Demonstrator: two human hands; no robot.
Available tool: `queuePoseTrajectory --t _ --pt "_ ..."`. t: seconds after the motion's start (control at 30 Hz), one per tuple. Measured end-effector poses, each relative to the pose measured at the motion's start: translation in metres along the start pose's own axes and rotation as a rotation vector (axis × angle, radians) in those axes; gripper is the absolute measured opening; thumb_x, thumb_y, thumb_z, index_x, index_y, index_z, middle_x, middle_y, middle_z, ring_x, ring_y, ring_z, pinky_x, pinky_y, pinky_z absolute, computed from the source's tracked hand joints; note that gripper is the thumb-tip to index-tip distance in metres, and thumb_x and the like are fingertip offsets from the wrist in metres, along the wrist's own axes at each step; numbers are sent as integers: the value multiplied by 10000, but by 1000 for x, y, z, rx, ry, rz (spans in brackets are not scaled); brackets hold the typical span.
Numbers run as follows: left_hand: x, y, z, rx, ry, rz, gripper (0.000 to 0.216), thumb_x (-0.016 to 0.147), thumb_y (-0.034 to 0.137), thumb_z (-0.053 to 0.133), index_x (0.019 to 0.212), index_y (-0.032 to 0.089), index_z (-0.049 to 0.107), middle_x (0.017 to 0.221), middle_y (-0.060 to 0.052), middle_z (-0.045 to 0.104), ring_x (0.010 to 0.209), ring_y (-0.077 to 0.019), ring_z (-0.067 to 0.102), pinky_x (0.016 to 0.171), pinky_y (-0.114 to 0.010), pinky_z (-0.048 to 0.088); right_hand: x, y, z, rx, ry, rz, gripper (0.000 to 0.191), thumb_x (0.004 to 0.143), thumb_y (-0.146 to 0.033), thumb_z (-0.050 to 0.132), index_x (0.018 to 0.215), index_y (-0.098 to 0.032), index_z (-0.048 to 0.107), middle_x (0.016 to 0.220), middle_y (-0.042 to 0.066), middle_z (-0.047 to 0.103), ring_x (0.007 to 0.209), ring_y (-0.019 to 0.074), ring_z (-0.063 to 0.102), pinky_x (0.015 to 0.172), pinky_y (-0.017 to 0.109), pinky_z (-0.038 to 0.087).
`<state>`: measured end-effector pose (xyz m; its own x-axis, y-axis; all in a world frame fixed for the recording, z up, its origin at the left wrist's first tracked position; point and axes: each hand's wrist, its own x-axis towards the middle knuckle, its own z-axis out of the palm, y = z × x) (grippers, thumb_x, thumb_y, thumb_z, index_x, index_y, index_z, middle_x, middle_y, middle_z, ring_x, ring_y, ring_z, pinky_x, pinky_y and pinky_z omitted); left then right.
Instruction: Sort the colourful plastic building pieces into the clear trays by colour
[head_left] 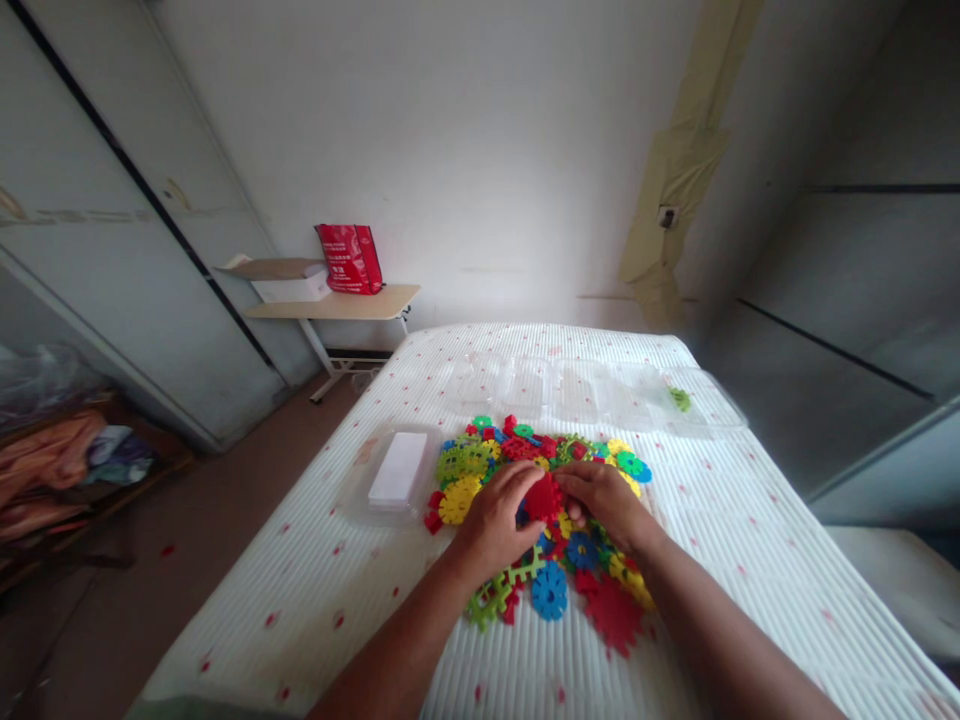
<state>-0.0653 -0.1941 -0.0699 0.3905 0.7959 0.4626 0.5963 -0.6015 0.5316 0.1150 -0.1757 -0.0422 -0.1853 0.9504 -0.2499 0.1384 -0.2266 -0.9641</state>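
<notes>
A heap of plastic toy pieces in red, yellow, green and blue lies on the white, red-dotted bedspread (360,600). Over its middle, my left hand (499,525) curls its fingers and thumb round a red toothed plastic piece (541,500). My right hand (604,498) is closed at the right edge of this same piece, its fingertips pressed against it. Around my hands lie a yellow gear piece (460,499), a blue notched disc (550,591), a large red gear piece (613,612) and a lime-green toothed piece (489,600). My fingers hide part of the heap.
Left of the heap sits a clear plastic box (352,497) with a white stack (397,470) in it. Clear trays (576,390) line the far side, a green piece (679,399) in the rightmost. Beyond, a small table (375,302) carries a red bag (351,260).
</notes>
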Motion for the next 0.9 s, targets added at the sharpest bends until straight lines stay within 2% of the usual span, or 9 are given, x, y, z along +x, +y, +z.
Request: queuePoseTrajectory --t 0.27,0.37,0.43,0.57,0.67,0.73,0.8,0.9 --pt "2 4 -2 47 5 31 550 650 131 632 1179 222 511 1117 -59 609 1052 -216 539 947 -400 455 -1 1 1 70 -21 -22 301 686 -461 638 710 -162 616 413 -56 515 357 78 426 382 204 339" --pt "2 1 1 50 59 -3 555 653 137 619 1191 214 506 1100 -65 605 1049 -219 539 934 -397 461 0 2 1 140 -20 -68 349 678 -512 644 685 -167 589 482 -41 551 391 78 453 408 210 374" --pt "3 -1 2 37 118 -56 565 655 143 620 1204 203 501 1113 -77 600 1061 -224 541 942 -398 459 -1 1 -3 107 -12 -102 370 692 -531 628 703 -163 592 553 -19 589 425 80 476 438 218 402" --pt "6 -7 -5 6 183 -158 603 659 150 622 1246 181 484 1167 -100 585 1095 -233 539 972 -408 445 -19 -2 -24 -171 -33 -253 330 735 -467 613 859 -162 634 708 18 643 519 98 520 483 226 428" --pt "8 -12 -11 -9 190 -174 598 663 145 617 1246 188 493 1183 -96 580 1110 -231 534 985 -410 438 -46 0 -42 -542 -249 -438 270 768 -344 609 991 -199 654 923 56 670 748 153 603 632 255 493" --pt "7 -14 -11 -13 197 -171 596 660 147 621 1242 190 498 1181 -93 579 1115 -230 530 990 -413 434 -65 7 -48 -795 -347 -571 355 742 -287 634 1094 -248 638 1096 62 643 964 204 591 800 306 498" --pt "7 -16 -9 -14 210 -164 587 661 147 616 1236 187 504 1177 -93 579 1115 -230 527 992 -417 431 -79 18 -49 -990 -326 -663 446 728 -250 636 1171 -282 601 1172 57 614 1064 221 556 887 332 475" --pt "6 -16 -6 -12 223 -148 568 663 144 603 1223 186 515 1176 -95 577 1116 -232 525 992 -419 429 -86 35 -45 -1118 -233 -698 459 764 -184 571 1213 -281 569 1148 57 619 1038 196 572 885 314 485"
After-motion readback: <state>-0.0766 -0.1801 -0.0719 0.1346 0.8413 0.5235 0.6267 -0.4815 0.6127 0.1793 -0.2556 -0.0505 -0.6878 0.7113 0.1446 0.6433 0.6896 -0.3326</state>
